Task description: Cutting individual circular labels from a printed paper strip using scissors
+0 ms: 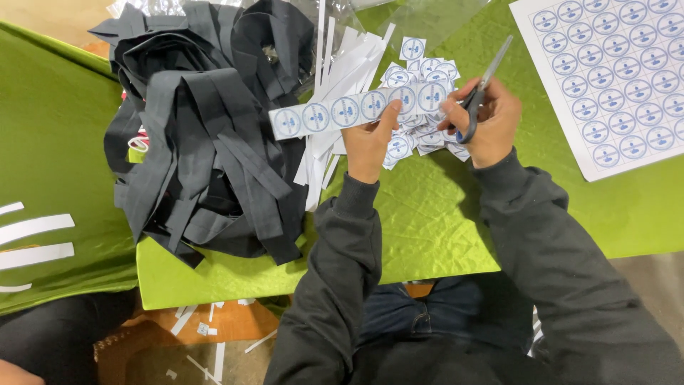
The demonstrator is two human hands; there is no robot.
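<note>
While between hands [427, 128], label strip [349, 110].

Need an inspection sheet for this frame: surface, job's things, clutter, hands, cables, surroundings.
Surface: green cloth covering the table, creased.
Job's things: strip of round blue stickers held flat; scissors at its right end; pile of cut stickers beneath; uncut sticker sheet at far right.
Clutter: heap of dark fabric strips; white paper offcuts; white strips at left edge.
Hands: left hand grips the strip; right hand holds the scissors.
Cables: nothing seen.
Surroundings: paper scraps on the floor; clear plastic bag at top.
</note>
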